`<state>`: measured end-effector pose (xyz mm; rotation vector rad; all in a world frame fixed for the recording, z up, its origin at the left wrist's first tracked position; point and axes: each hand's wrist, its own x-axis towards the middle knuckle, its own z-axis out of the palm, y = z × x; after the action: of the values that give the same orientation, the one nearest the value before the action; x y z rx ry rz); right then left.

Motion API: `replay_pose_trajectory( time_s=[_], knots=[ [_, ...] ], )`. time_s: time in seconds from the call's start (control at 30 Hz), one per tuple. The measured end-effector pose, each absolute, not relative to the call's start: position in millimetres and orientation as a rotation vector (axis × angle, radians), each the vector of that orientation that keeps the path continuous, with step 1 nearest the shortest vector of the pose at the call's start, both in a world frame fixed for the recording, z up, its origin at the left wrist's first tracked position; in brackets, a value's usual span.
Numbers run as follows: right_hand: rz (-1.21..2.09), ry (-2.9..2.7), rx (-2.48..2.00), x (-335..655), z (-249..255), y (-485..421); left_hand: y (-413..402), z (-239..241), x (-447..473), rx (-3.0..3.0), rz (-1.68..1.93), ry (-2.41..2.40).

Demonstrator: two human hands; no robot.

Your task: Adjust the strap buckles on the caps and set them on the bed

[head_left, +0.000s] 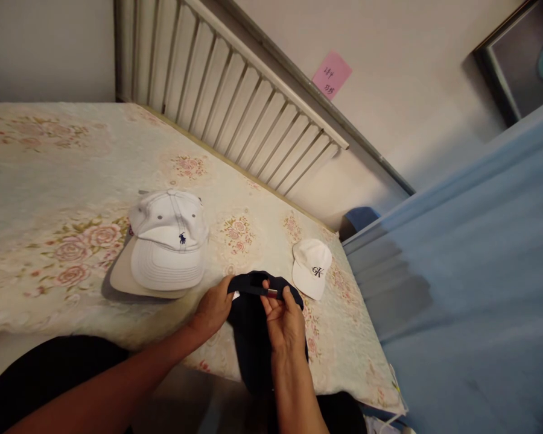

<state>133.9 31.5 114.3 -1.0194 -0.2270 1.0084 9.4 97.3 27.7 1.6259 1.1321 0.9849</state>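
A dark baseball cap (253, 343) is held between both hands at the front edge of the bed, its back strap with a small metal buckle facing up. My left hand (215, 307) grips the cap's rim on the left side. My right hand (283, 316) is closed on the strap near the buckle, with the thumb on top. To the left, a white cap (169, 259) with a dark horse-rider logo rests on a beige cap (122, 274), of which mainly the brim shows. Beyond my right hand lies another white cap (311, 265) with black lettering.
The floral-covered bed (235, 187) spreads out under the caps. Along its far side stands a white radiator (235, 90) against the wall, with a pink note (332, 73) above. A blue curtain (470, 259) hangs at the right. My dark-clothed knees are below the bed's edge.
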Motion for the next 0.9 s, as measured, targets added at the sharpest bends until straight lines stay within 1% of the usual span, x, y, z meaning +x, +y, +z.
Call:
replay_pose_trajectory(
  time_s=[0.47, 0.9],
  knots=[
    [0.954, -0.043, -0.932, 147.1, 116.9, 30.2, 96.8, 27.1, 8.5, 1.646, 0.94, 1.13],
    [0.982, -0.022, -0.93, 144.6, 115.1, 26.6, 101.2, 18.3, 12.8, 1.664, 0.907, 1.147]
  ],
)
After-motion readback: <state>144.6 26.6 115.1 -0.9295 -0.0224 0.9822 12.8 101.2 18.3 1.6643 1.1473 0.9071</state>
